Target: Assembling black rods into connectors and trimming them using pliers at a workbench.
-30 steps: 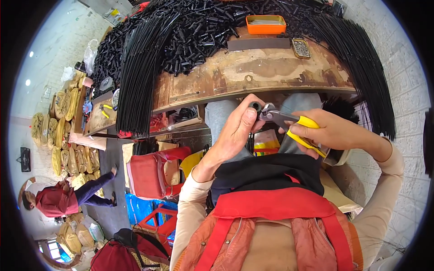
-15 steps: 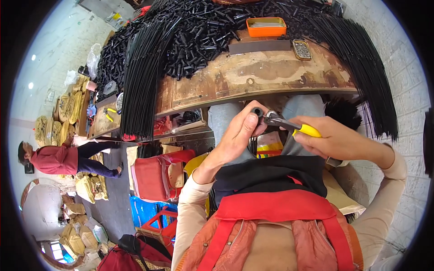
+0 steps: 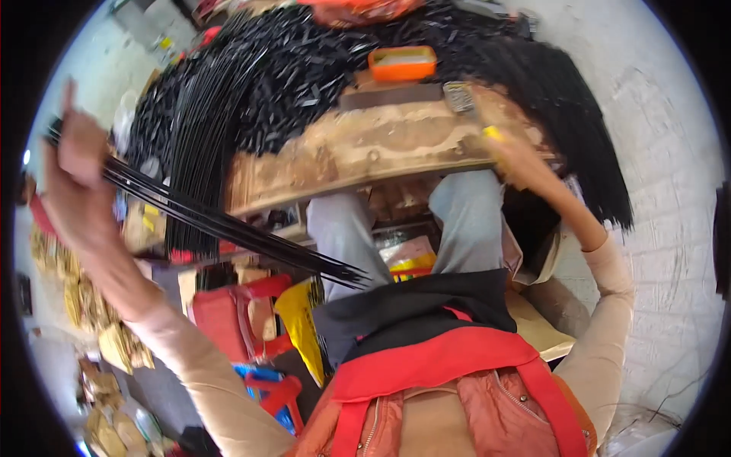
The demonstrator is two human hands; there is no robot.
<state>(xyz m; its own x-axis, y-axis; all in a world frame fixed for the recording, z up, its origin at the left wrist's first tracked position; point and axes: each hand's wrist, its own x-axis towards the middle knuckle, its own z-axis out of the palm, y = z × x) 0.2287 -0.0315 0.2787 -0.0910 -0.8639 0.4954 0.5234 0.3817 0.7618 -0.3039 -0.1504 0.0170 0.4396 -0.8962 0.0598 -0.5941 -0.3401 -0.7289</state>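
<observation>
Raised at the far left, my left hand is closed round one end of a bundle of thin black rods. The bundle slants down to the right, its loose tips over my lap. A dark end of it shows just past my fingers. My right hand, smeared by motion, is at the table's front edge, closed round the yellow-handled pliers. Their dark jaws point toward a small tin of tiny metal pieces on the wooden table.
A big heap of short black tubes covers the table's back. Long black rods hang over its edge at left and right. An orange box stands behind a dark strip. A red padded seat is at my left.
My left hand has swung up and far left, drawing the rod bundle out across my lap. The pliers have moved away from it, up to the table edge with my right hand.
</observation>
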